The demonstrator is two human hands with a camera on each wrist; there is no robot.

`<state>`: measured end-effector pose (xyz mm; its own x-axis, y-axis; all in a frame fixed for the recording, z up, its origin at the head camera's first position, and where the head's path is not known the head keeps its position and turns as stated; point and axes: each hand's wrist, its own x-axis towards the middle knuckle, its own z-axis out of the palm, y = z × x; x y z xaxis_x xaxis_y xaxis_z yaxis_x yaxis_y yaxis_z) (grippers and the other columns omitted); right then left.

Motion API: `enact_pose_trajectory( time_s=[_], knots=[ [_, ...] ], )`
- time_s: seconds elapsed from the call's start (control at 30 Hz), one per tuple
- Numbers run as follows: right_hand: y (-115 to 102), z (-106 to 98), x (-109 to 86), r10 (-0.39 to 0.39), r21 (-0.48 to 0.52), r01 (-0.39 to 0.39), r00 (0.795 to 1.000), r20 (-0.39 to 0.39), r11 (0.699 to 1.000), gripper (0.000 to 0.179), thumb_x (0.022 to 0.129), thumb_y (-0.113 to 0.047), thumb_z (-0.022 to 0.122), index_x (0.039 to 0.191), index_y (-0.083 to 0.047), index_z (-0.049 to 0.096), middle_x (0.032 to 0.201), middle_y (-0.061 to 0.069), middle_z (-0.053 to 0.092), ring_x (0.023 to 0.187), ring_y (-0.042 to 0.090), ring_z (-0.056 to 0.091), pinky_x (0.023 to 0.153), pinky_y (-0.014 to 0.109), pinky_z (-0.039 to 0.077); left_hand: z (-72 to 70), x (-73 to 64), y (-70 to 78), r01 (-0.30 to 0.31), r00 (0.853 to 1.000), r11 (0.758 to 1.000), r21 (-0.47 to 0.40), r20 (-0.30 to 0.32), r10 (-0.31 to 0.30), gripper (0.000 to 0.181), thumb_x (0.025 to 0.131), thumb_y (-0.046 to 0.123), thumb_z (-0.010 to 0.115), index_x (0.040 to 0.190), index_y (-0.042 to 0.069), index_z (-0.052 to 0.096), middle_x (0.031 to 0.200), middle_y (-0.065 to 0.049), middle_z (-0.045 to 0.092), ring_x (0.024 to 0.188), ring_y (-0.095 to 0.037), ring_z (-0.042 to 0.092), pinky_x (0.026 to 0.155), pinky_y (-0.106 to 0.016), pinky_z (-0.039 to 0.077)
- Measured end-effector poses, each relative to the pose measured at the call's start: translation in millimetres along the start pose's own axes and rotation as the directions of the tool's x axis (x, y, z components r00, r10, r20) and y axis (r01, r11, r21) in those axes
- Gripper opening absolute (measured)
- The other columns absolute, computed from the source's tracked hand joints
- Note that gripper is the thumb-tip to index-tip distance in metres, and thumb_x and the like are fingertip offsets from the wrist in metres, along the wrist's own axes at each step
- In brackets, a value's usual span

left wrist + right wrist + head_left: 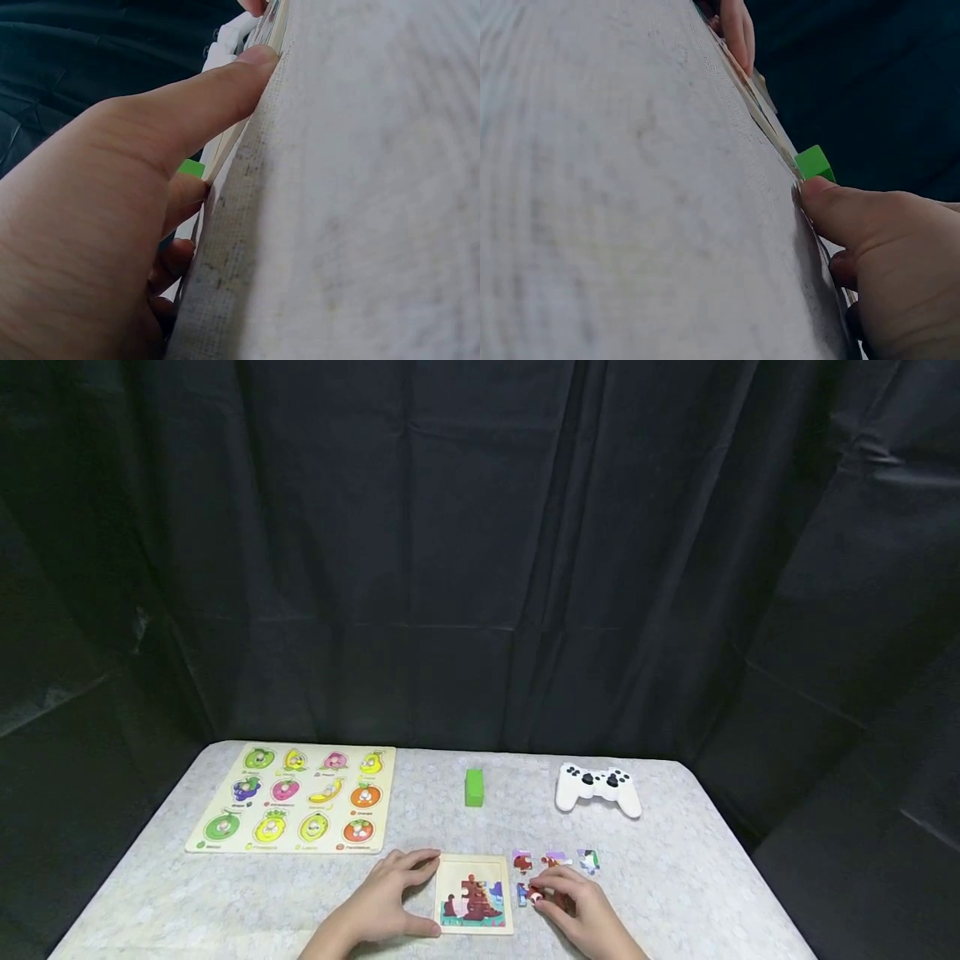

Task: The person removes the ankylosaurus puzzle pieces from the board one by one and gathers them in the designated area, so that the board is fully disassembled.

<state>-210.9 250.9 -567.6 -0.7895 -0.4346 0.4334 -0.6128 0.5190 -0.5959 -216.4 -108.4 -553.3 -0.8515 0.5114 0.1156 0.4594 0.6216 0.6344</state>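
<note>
A small jigsaw tray with a light wooden rim lies near the table's front, partly filled with brown, blue and teal pieces. My left hand holds its left side, thumb at the near corner and fingers at the far one; its thumb shows along the edge in the left wrist view. Just right of the tray, my right hand pinches a jigsaw piece, mostly hidden by the fingers. Loose jigsaw pieces lie beyond that hand, and more brown shows under its palm.
A wooden fruit puzzle board lies at the back left. At the back middle stands a green block, with a white game controller to its right. A black curtain hangs behind the pale cloth-covered table.
</note>
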Motion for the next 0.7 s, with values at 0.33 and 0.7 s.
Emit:
enact_pose_trajectory(
  time_s=[0.33,0.7],
  knots=[
    [0.0,0.9,-0.9,-0.067,0.012,0.066,0.996,0.054,0.998,0.016,0.098,-0.012,0.077,0.113,-0.008,0.078,0.109,0.003,0.071,0.075,-0.007,0.050,0.060,0.019,0.048,-0.4,-0.2,0.0,-0.009,1.000,1.000,0.000,0.013,0.009,0.100,0.073,0.059,0.091,0.151,0.006,0.058,0.162,0.000,0.051,0.125,-0.014,0.049,0.112,-0.049,0.041],
    [0.0,0.3,1.1,-0.061,0.013,0.061,0.997,0.041,0.998,0.017,0.098,-0.013,0.077,0.113,-0.008,0.078,0.110,0.007,0.071,0.074,-0.006,0.050,0.059,0.020,0.048,-1.0,0.8,-0.1,-0.006,1.000,1.000,-0.010,0.009,0.006,0.100,0.074,0.059,0.090,0.152,0.006,0.058,0.162,-0.001,0.051,0.127,-0.017,0.049,0.113,-0.054,0.039]
  ],
)
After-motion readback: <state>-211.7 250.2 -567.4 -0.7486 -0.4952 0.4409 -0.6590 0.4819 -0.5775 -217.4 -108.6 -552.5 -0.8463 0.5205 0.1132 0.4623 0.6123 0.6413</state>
